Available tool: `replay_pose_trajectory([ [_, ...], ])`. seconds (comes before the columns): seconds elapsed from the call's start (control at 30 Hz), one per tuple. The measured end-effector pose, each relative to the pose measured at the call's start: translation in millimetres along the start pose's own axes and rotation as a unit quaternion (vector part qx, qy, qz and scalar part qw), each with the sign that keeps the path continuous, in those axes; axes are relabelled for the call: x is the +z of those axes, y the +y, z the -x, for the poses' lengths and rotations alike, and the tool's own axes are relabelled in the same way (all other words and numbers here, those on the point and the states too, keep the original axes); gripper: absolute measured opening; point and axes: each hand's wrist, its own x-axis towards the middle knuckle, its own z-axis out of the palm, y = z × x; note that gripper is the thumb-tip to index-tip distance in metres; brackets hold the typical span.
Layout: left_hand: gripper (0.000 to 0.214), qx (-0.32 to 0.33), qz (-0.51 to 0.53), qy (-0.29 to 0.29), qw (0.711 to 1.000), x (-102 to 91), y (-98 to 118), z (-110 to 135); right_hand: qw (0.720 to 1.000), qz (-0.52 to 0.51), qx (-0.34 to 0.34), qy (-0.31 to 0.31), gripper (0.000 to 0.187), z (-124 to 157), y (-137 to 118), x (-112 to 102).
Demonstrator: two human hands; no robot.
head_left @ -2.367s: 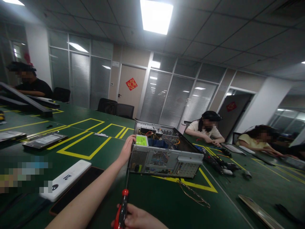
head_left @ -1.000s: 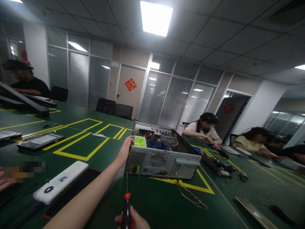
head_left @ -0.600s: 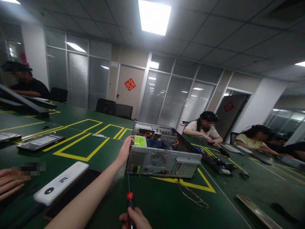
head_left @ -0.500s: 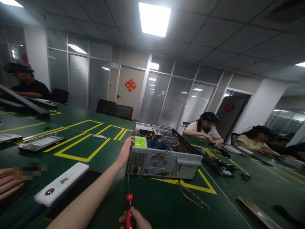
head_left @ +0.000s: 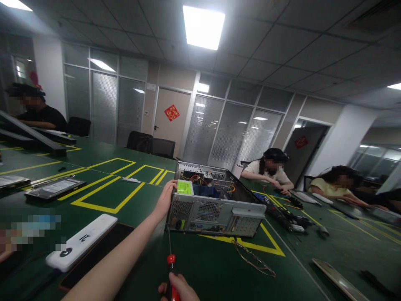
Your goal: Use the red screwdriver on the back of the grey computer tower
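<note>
An opened desktop computer case (head_left: 216, 213) lies on the green table, its metal back panel facing me. Wires and a yellow-green labelled power supply (head_left: 184, 187) show inside. My left hand (head_left: 167, 196) grips the case's left side near the power supply, fingertips over the top edge and partly hidden. At the bottom of the view, my right hand (head_left: 180, 288) is closed round the handle of a red and black screwdriver (head_left: 171, 260). Its shaft points away from me, with the tip at the panel's lower left corner. Whether the tip sits in a screw I cannot tell.
Left of my forearm lie a white power strip (head_left: 83, 241) and a dark phone (head_left: 100, 255). Farther left is a hard drive (head_left: 54, 187). Glasses (head_left: 253, 259) rest before the case; another phone (head_left: 340, 278) lies right. Several people sit around the table.
My right thumb and fingers have shifted slightly on the screwdriver handle, which looks a little turned. The case and my left hand stay put. Another person's hand at the left edge has moved.
</note>
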Motion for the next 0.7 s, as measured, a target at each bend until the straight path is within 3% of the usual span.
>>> replay_pose_trajectory([
  [0.2, 0.031, -0.003, 0.000, 0.009, 1.000, 1.8, -1, -1, 0.997, -0.016, 0.066, -0.033, 0.037, 5, -12, 13],
  [0.33, 0.033, -0.007, -0.007, 0.004, 1.000, 1.5, 0, -1, 0.995, 0.009, 0.075, -0.068, 0.038, 0, -13, 7],
  [0.53, 0.031, -0.010, -0.004, 0.005, 1.000, 0.3, 2, 0, 0.999, 0.025, -0.031, -0.034, 0.040, -7, 0, -9],
  [0.7, 0.031, -0.007, -0.001, 0.006, 1.000, 0.9, 0, 0, 0.998, -0.062, 0.023, 0.012, 0.026, -2, -2, 3],
])
